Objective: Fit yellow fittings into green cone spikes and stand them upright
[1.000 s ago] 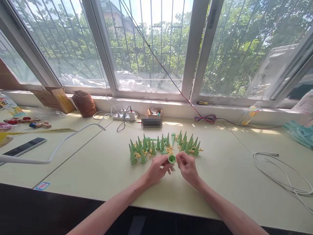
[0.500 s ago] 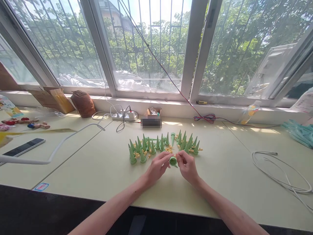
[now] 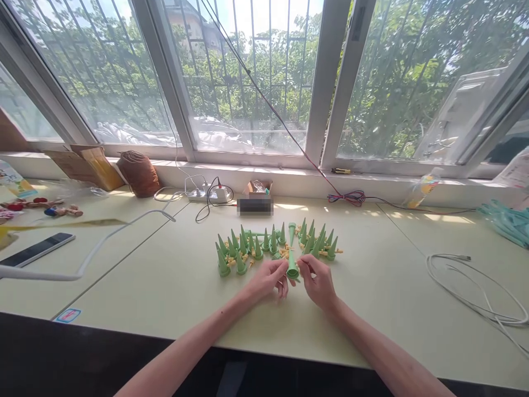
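My left hand point(image 3: 270, 275) grips a hollow green plastic cone point(image 3: 292, 271) by its side. The cone's wide open end faces me and its tip points away. Just to the right, my right hand point(image 3: 317, 280) is closed in a pinch against the cone's side; what its fingertips hold is too small to make out. Beyond the hands stand several green cones point(image 3: 241, 264), most upright on their wide ends. Small yellow pieces point(image 3: 251, 263) lie among them, and some stick out from the cones' sides. Another green cone point(image 3: 292, 230) lies on the table straight ahead.
A dark box with a blurred front point(image 3: 254, 206) sits behind the cones, near a power strip point(image 3: 219, 194). On the left are a phone point(image 3: 37, 249) and a white curved bar point(image 3: 103, 242). A coiled pale cable point(image 3: 475, 292) lies at right, with a plastic bottle point(image 3: 424, 188) by the window.
The held cone has tilted, so its long side now shows rather than mainly its open end. My left fingers have shifted and spread a little beneath it. My right hand stays nearly in place.
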{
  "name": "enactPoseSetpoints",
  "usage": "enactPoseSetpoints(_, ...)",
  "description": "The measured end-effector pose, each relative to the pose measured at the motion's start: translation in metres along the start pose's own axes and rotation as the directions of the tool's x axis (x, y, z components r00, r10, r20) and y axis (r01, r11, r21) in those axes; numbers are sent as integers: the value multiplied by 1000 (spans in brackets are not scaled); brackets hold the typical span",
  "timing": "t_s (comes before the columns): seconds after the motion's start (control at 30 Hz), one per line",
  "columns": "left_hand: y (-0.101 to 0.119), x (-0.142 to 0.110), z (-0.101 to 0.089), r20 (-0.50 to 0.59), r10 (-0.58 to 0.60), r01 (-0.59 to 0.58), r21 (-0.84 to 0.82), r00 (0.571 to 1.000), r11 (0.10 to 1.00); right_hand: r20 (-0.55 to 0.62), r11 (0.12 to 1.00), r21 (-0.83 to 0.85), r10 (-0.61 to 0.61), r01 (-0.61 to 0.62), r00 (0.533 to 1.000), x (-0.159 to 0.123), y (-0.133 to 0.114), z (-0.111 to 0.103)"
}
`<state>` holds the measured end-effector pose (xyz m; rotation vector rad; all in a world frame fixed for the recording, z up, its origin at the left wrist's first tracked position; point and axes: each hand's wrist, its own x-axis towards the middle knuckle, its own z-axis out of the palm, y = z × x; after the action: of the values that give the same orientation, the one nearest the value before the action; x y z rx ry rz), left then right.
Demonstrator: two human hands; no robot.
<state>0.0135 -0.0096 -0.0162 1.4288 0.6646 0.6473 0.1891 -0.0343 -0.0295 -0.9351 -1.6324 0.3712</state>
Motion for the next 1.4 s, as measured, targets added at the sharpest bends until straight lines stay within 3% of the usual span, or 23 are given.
enactPoseSetpoints(0.33, 4, -3, 1, 68, 61, -54, -107, 996, 993, 55, 996, -13, 92, -91, 994, -5, 0, 0)
enactPoseSetpoints(0.63, 0, -3, 5, -18, 204, -200, 118, 979, 973, 77, 985, 24, 167, -170, 983, -3, 4, 0)
enactPoseSetpoints(0.9, -8, -1, 1, -111, 214, -180, 259, 971, 949, 109, 976, 81, 195, -204, 975, -2, 8, 2)
enactPoseSetpoints(1.13, -8, 2, 0, -164, 242, -189, 286, 956, 939, 171, 962, 157, 198, -225, 965, -1, 3, 2)
enactPoseSetpoints(1.4, -9, 4, -2, -247, 349, -204, 468, 904, 860, 169, 971, 71, 215, -230, 962, 1, 6, 0)
